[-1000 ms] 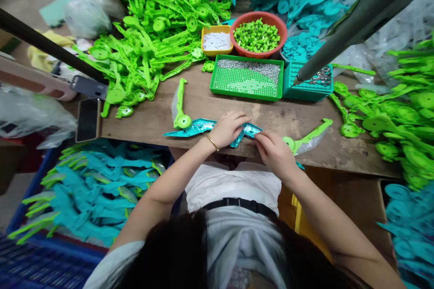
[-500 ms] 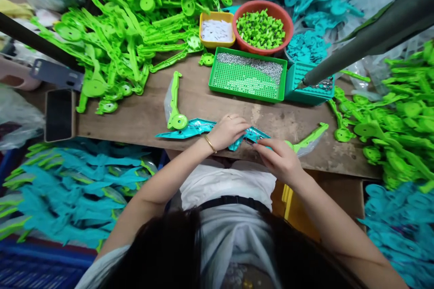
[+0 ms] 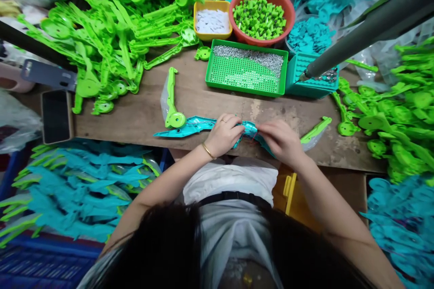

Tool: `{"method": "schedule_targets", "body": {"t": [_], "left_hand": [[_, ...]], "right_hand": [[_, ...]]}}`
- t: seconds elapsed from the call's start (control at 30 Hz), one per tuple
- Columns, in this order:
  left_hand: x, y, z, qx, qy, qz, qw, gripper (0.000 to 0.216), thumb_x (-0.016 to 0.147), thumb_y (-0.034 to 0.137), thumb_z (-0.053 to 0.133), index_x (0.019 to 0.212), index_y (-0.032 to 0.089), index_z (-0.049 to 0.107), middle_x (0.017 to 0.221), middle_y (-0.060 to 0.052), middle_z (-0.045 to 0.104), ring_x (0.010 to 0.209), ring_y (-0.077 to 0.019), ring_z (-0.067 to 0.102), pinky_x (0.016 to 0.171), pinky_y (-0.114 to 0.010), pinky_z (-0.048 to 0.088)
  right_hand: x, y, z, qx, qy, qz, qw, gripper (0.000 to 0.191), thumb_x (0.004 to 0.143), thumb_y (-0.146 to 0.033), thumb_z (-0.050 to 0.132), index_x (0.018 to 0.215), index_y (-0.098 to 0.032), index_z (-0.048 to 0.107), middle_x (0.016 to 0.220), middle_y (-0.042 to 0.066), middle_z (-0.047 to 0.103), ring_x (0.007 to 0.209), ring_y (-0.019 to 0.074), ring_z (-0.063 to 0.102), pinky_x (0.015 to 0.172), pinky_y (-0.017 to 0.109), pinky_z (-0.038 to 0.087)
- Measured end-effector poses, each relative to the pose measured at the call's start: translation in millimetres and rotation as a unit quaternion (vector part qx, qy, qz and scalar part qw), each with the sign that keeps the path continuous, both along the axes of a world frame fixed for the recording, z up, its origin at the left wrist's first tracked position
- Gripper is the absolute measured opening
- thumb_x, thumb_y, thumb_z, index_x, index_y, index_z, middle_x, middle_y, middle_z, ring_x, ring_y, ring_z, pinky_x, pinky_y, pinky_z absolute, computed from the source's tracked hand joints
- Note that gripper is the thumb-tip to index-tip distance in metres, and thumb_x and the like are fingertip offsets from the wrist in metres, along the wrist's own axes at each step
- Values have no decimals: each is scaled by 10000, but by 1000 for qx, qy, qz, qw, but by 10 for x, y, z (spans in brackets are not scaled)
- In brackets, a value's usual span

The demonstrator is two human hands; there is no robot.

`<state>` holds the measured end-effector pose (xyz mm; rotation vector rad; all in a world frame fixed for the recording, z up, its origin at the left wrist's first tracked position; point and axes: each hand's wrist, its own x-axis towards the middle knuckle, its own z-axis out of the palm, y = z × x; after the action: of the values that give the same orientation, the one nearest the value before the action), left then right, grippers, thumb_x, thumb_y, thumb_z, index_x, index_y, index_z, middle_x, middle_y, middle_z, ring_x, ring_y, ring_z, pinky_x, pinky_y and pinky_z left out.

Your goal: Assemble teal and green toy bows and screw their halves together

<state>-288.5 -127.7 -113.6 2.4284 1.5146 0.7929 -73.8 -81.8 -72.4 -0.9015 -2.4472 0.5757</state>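
A long teal plastic part (image 3: pixel 188 127) lies along the near edge of the wooden table (image 3: pixel 142 115). My left hand (image 3: pixel 223 134) is closed over its middle, a ring on one finger and a bracelet at the wrist. My right hand (image 3: pixel 280 141) grips the same part's right portion, fingers curled and pinching. Both hands nearly touch. A green plastic part (image 3: pixel 172 104) lies just left of my left hand. Another green part (image 3: pixel 315 130) lies on a clear bag right of my right hand.
A green tray of small metal bits (image 3: pixel 247 69), a yellow tub (image 3: pixel 211 20), a red bowl of green pieces (image 3: pixel 260 14) and a teal tray (image 3: pixel 315 76) stand behind. Green part piles (image 3: pixel 111 31) flank the table. A phone (image 3: pixel 55 115) lies left. A grey tool arm (image 3: pixel 369 25) hangs right.
My right hand has slid left along the teal part, closer to my left hand. The view has shifted slightly, so everything sits a little higher in the picture.
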Motion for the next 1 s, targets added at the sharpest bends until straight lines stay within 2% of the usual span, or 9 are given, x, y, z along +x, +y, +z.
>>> {"method": "schedule_targets", "body": {"t": [0.07, 0.13, 0.23, 0.3, 0.43, 0.53, 0.63, 0.73, 1.0], "left_hand": [[20, -56, -17, 3, -12, 22, 1000, 225, 955, 261, 485, 908, 181, 691, 998, -92, 663, 966, -213, 568, 890, -386, 452], [42, -103, -34, 13, -27, 38, 999, 227, 955, 257, 485, 920, 172, 693, 991, -97, 659, 966, -214, 559, 891, -383, 452], [69, -173, -50, 16, -39, 48, 998, 216, 945, 260, 493, 954, 166, 687, 1019, -101, 646, 1014, -223, 540, 932, -392, 441], [84, -218, -58, 20, -37, 45, 998, 220, 937, 277, 500, 977, 159, 681, 1043, -104, 641, 1045, -235, 525, 968, -410, 426], [126, -273, -71, 25, -34, 52, 998, 237, 935, 248, 481, 1006, 140, 680, 1082, -121, 619, 1086, -251, 488, 1011, -430, 396], [163, -265, -49, -17, -31, 77, 996, 242, 942, 250, 471, 976, 166, 695, 1019, -111, 594, 1021, -245, 478, 941, -413, 418], [184, -227, 14, -65, -18, 98, 993, 234, 942, 271, 489, 911, 193, 708, 910, -88, 572, 913, -232, 474, 830, -383, 417], [189, -181, 80, -106, 11, 96, 990, 224, 932, 270, 516, 829, 198, 701, 885, -78, 572, 885, -232, 473, 776, -373, 390], [195, -153, 75, -119, 24, 85, 989, 221, 946, 301, 514, 879, 223, 709, 870, -63, 602, 904, -230, 485, 801, -368, 366]], "right_hand": [[-99, 162, -23, -87, -2, -64, 994, 172, 893, -272, 550, 1016, -207, 651, 946, 68, 711, 859, 185, 651, 774, 330, 515], [-200, 302, -70, -139, -10, -85, 987, 139, 864, -289, 572, 928, -193, 648, 872, 49, 703, 795, 175, 642, 730, 302, 499], [-299, 433, -154, -167, -36, -44, 984, 120, 840, -252, 559, 840, -181, 655, 820, 37, 701, 767, 169, 632, 730, 287, 480], [-319, 464, -197, -165, -45, -19, 985, 159, 847, -232, 529, 870, -173, 674, 863, 47, 715, 801, 173, 643, 763, 294, 485], [-300, 452, -236, -138, -63, 43, 987, 302, 848, -156, 464, 1056, -170, 682, 1031, 76, 720, 944, 191, 654, 857, 328, 495], [-290, 420, -259, -90, -79, 74, 990, 287, 892, -210, 483, 1098, -186, 681, 1064, 87, 711, 1001, 210, 636, 893, 362, 490], [-298, 362, -296, -16, -93, 50, 994, 277, 934, -312, 481, 1028, -190, 711, 1005, 101, 705, 952, 225, 619, 849, 373, 482], [-304, 292, -326, 9, -98, 22, 995, 291, 950, -315, 456, 1027, -196, 710, 961, 95, 693, 907, 209, 598, 822, 355, 466], [-257, 232, -278, 82, -156, 29, 984, 288, 960, -311, 440, 1014, -222, 709, 924, 77, 668, 863, 203, 522, 738, 356, 347]]}}
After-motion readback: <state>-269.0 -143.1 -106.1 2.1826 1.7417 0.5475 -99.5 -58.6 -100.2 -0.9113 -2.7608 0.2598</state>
